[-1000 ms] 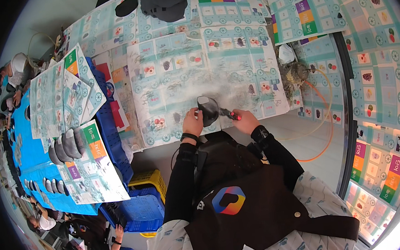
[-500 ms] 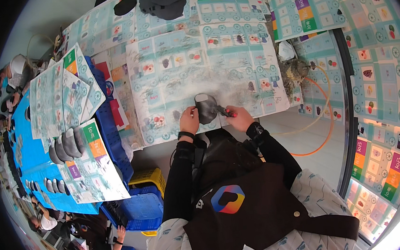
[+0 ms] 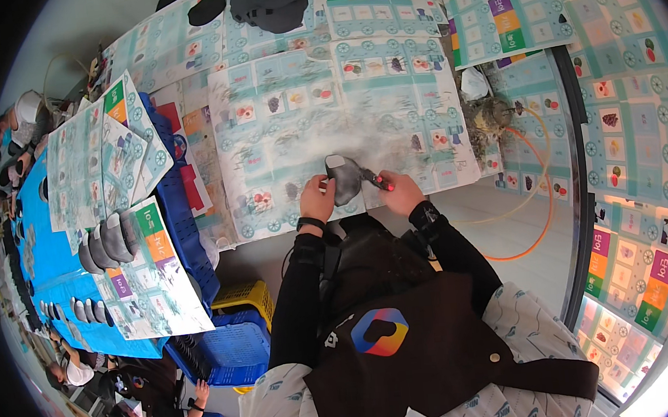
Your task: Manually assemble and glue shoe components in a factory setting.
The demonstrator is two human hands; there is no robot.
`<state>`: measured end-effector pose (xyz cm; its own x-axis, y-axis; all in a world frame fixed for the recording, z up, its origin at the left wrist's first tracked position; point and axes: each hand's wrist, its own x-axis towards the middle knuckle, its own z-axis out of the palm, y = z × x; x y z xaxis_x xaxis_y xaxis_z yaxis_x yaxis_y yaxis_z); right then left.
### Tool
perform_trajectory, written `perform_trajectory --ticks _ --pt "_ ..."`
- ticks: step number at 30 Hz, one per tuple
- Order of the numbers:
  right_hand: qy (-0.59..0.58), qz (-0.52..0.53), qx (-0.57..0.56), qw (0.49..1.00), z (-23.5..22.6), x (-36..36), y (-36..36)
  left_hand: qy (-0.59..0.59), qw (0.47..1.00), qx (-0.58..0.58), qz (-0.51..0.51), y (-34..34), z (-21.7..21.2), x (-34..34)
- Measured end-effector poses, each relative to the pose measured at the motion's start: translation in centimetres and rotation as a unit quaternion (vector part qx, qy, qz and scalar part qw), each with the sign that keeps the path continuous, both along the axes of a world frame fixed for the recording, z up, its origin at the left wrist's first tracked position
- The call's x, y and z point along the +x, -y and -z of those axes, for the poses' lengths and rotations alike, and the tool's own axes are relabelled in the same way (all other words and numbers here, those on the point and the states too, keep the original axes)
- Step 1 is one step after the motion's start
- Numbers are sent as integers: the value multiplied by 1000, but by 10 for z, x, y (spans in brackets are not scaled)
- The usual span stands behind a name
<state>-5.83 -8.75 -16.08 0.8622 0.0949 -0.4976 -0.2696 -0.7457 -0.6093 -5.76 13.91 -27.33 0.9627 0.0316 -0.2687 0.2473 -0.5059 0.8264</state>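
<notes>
My left hand (image 3: pixel 318 200) grips the left edge of a dark grey, rounded shoe-like piece (image 3: pixel 344 182) with a pale patch at its upper end. The piece is held up over the near edge of the paper-covered table. In my right hand (image 3: pixel 401 192) is a small black and red spray gun (image 3: pixel 378 181), its front end pointing left at the piece's right side. My fingers hide part of its grip. Grey and whitish residue smears the printed paper (image 3: pixel 281 145) beyond my hands.
Similar grey pieces (image 3: pixel 107 243) stand in a row on a board at left, beside a blue crate (image 3: pixel 183 206). Blue (image 3: pixel 239 348) and yellow crates sit below. A dark pile (image 3: pixel 270 3) lies at the back. An orange hose (image 3: pixel 548 190) loops at right. People work far left.
The grey piece has turned slightly in my left hand and looks narrower. The spray gun and my right hand have shifted a little to the right. My view has moved slightly.
</notes>
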Motion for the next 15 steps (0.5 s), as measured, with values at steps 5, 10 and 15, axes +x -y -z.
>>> perform_trajectory --ticks 5,10,15 --pt "-8 -4 -27 1000 11 -9 5 3 1000 27 8 3 0 4" --pt "-85 43 160 983 46 -12 6 -23 998 60 -26 -6 23 8" --pt "-118 95 193 970 24 15 -26 -55 995 71 -43 -23 22 6"
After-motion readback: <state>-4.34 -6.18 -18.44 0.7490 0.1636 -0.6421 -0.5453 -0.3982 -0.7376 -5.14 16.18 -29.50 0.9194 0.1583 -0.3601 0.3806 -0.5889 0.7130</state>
